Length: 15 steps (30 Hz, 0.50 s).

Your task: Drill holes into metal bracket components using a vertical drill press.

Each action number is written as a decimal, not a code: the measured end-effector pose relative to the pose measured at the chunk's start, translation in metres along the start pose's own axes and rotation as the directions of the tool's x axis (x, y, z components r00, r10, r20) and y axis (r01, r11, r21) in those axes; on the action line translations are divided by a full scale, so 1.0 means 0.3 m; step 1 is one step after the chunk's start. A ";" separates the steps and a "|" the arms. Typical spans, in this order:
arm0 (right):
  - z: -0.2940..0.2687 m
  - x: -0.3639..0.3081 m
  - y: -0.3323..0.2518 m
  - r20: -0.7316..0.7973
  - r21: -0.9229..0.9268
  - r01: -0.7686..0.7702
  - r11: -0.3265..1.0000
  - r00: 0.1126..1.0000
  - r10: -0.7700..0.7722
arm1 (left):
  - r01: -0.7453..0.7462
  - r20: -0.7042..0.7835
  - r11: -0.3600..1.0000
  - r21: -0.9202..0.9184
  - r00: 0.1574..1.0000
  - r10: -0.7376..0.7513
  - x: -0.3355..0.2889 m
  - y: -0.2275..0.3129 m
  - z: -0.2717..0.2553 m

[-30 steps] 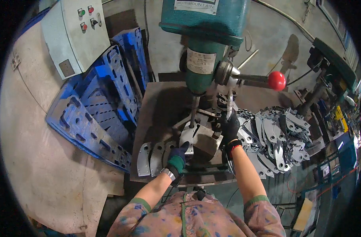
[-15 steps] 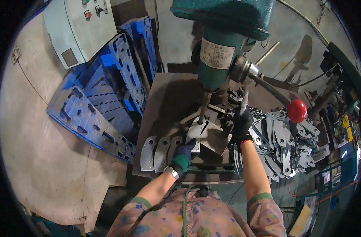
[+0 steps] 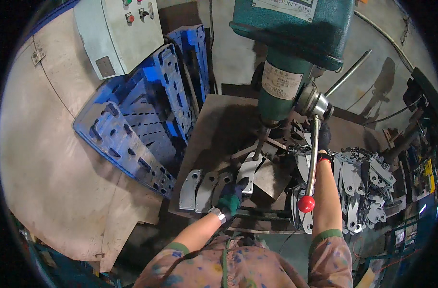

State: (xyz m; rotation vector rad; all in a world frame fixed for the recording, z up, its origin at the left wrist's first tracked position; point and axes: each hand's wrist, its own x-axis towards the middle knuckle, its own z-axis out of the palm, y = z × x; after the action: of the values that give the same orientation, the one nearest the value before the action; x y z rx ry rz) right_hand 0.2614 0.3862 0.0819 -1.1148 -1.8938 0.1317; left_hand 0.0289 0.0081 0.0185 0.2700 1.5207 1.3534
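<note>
My left hand [image 3: 231,197] presses the metal plate [image 3: 248,173] flat under the drill [image 3: 260,146] on the table [image 3: 214,125], while my right hand [image 3: 323,137] grips the lever [image 3: 312,153], best pulled slowly and evenly.

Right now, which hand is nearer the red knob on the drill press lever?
Right. The right hand is up on the lever by the hub, its forearm running just beside the red knob. The left hand rests on a metal blade under the spindle, farther away.
</note>
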 end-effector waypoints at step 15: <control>-0.613 -0.445 -0.986 0.643 0.697 -0.628 0.346 0.761 0.088 | -0.272 -0.019 0.945 0.183 0.960 0.280 0.001 -0.054 -0.062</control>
State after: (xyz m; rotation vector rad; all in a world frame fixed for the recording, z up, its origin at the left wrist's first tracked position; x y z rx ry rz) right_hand 0.2317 0.0536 0.2482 -0.7076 -1.4882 1.6954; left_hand 0.0214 -0.0083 0.0015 0.5886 1.6916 1.4478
